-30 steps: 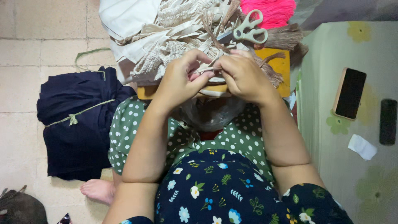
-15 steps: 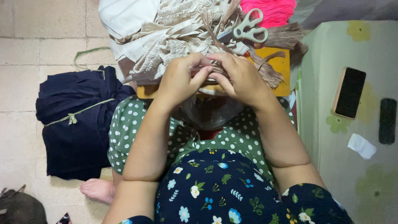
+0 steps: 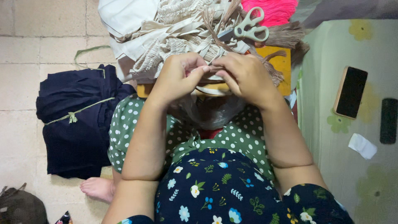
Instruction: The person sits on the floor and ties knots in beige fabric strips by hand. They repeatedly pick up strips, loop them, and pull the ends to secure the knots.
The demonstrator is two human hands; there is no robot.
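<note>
Item: thin bundle of brown-beige fibre strands (image 3: pixel 212 69), held level between both hands above the lap, just in front of the yellow wooden board (image 3: pixel 278 66).

Left hand (image 3: pixel 179 79): fingers curled, thumb and forefinger pressed together on the left end of the strands.

Right hand (image 3: pixel 244 75): fingertips pinched on the right end of the same strands, knuckles touching or nearly touching the left hand's; the exact contact could not be told.

Directly beneath the hands: crumpled clear plastic bag (image 3: pixel 209 112), resting on green white-dotted cloth (image 3: pixel 244 135) over the lap.

Beyond the hands: heap of cream gathered fabric and ribbon strips (image 3: pixel 174 29), lying on and past the board; pale green-handled scissors (image 3: pixel 248 28) resting atop the heap, blades pointing left; brown fringe tassels (image 3: pixel 286 36) beside the scissors; bright pink yarn (image 3: pixel 271 10) at the upper edge.

To the person's left: folded navy garment with pale green cord (image 3: pixel 76 120), lying on the tiled floor (image 3: pixel 25 54); one bare foot (image 3: pixel 97 187) beside it.

To the person's right: pale green flowered surface (image 3: pixel 331 157) bearing a dark-screened phone in tan case (image 3: pixel 350 92), a black oblong object (image 3: pixel 388 120), and a small white scrap (image 3: pixel 362 145), each well apart.
</note>
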